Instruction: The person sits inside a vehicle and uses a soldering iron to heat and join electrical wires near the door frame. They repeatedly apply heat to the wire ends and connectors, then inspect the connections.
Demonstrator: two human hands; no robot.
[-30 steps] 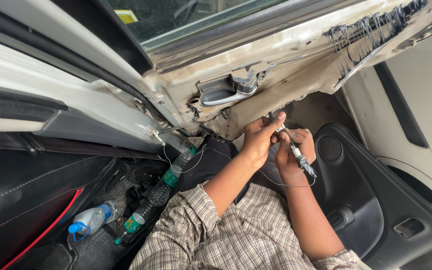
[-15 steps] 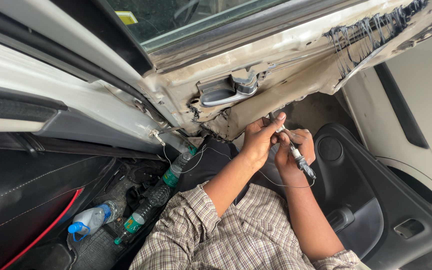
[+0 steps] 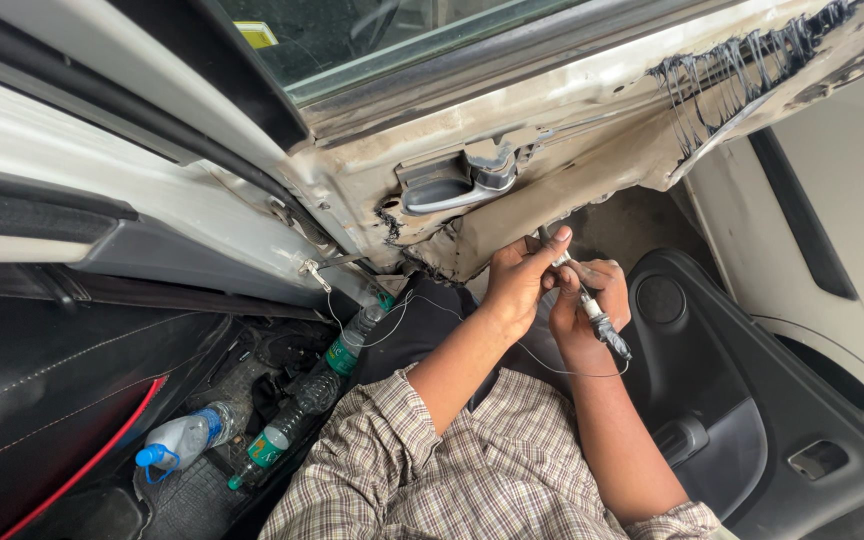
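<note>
Between your fingertips, just under the torn lower edge of the door shell, sits the tool: a slim probe with a pale shaft and a dark handle end. Your left hand pinches its tip end, thumb and forefinger pressed together around it, the other fingers curled behind. Your right hand wraps the shaft lower down, fingers closed on it, the dark handle sticking out past your knuckles toward the loose trim panel.

Since half a second ago almost nothing has shifted: both hands hold the same grip at the same spot, and the tool's tilt matches. That reads as steady, fine work at the tip rather than a reach or a withdrawal.

From the handle a thin wire loops down under your right wrist and back across your left forearm, slack, not snagged. Another pale strand runs off beside your left elbow toward the sill.

Above your fingers, the grey handle is bolted to the bare metal. Well away, beyond your left elbow, three bottles lie on the floor mat, unmoved.
</note>
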